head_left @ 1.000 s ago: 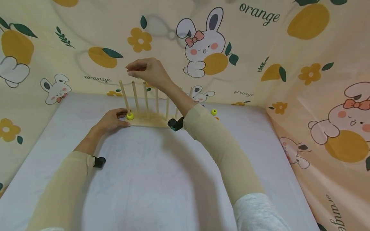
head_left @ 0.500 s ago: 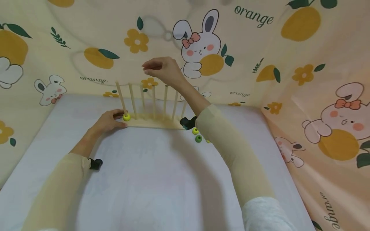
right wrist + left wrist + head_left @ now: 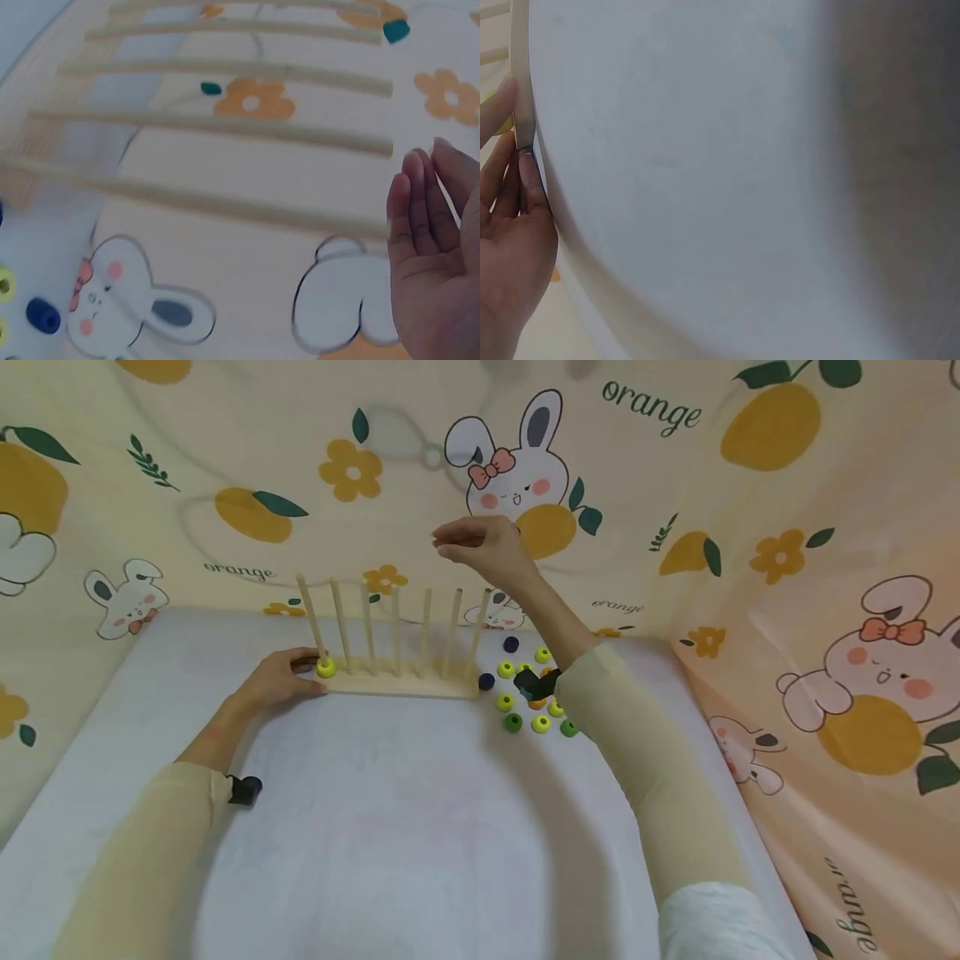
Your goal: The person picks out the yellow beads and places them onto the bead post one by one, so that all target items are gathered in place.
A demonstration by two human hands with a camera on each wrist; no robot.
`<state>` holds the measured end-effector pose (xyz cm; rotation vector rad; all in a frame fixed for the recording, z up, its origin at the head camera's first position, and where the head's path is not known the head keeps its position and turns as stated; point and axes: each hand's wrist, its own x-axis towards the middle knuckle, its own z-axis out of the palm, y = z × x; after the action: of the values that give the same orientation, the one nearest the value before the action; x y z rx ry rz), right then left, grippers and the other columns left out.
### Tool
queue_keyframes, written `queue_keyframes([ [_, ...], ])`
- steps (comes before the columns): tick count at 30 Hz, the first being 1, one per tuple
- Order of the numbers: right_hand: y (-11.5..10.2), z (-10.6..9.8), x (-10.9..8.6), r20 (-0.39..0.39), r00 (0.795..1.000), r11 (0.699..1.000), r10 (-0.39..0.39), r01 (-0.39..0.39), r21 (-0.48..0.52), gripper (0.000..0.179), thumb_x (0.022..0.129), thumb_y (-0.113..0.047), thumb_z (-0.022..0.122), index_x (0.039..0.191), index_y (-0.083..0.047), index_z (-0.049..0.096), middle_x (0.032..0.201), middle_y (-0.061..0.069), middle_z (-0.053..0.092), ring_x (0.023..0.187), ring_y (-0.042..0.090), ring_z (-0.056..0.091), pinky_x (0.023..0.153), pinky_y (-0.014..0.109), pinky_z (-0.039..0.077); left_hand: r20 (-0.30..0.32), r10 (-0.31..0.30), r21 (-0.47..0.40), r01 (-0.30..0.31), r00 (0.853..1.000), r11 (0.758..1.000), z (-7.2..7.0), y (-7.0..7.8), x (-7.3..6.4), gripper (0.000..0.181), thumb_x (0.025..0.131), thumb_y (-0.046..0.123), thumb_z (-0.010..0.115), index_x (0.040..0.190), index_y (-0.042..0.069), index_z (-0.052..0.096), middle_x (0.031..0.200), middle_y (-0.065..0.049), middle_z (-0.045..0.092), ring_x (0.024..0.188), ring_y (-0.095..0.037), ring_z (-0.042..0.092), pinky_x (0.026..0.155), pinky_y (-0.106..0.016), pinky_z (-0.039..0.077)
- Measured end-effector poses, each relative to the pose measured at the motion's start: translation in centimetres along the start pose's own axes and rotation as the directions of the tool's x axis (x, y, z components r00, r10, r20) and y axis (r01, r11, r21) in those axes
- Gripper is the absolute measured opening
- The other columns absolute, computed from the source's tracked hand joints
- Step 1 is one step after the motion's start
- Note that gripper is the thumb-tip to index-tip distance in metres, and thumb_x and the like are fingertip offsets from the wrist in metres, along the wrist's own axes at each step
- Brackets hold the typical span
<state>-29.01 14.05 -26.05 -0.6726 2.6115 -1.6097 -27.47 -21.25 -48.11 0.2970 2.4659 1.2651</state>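
At the back of the table stands a wooden peg rack [image 3: 405, 687], a flat base with a row of several upright pegs. A yellow bead [image 3: 326, 668] sits low on its leftmost peg. My left hand [image 3: 281, 681] grips the left end of the base; in the left wrist view its fingers [image 3: 531, 180] lie against the end of the base. My right hand [image 3: 491, 547] is in the air above the right end of the rack, near the peg tops. Its fingers [image 3: 420, 202] are gently bent with nothing between them and the thumb.
Right of the rack lie several loose beads: yellow [image 3: 505, 702], green [image 3: 513, 722], dark blue [image 3: 511, 644] and orange [image 3: 537, 704]. My right forearm overlaps some of them in the head view. A patterned cloth [image 3: 420, 410] hangs behind the white table [image 3: 360, 827].
My right hand has moved rightward from above the leftmost peg to beyond the rack's right end. More of the loose beads show now. My left hand stays at the base.
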Motion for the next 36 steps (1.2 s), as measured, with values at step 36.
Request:
queue_keyframes([
  [36,13.3,-5.8,-7.0,-0.195,0.968,0.985,0.160,-0.168,-0.027,0.025,0.093,-0.008,0.069,0.116,0.004,0.070,0.117,0.020,0.069,0.099,0.021,0.068,0.087,0.021,0.055,-0.023,0.000,0.001,0.000,1.000,1.000,0.4,-0.1,0.2,0.076,0.085,0.014,0.080,0.147,-0.004,0.039,0.150,-0.024,0.042,0.139,-0.041,0.038,0.116,-0.048,0.032],
])
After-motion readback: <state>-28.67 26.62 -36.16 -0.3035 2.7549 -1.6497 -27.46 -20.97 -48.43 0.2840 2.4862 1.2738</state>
